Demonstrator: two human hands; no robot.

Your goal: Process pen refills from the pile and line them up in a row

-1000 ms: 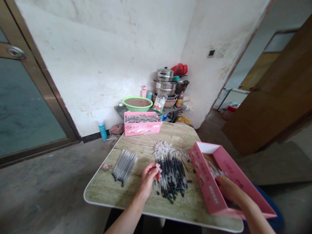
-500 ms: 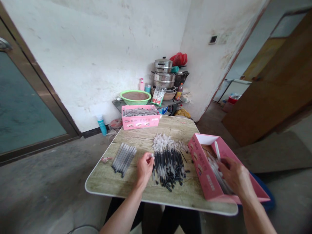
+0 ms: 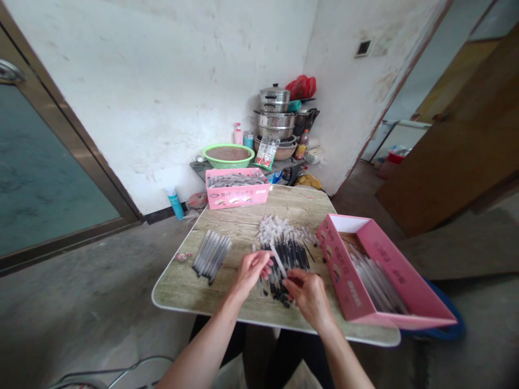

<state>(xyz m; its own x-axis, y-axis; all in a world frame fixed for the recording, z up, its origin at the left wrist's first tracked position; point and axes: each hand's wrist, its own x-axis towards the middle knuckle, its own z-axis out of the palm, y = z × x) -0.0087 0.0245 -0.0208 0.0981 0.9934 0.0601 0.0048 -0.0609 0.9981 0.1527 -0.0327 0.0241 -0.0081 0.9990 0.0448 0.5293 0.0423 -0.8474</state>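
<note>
Both hands now meet at the centre of the frame, so the work has shifted from fetching a part to handling it over the counter. The right hand pinches the lower end of a pale tube, which slants up and to the left. The left hand is half curled, its fingertips close to the tube's upper end; whether they touch it or hold something small, I cannot tell. Beneath lies a heap of black pen parts, with small white pieces just above it in the frame.

Half a second ago, the right hand was at the open pink box on the right. The row of grey tubes at centre left looks unchanged.
</note>
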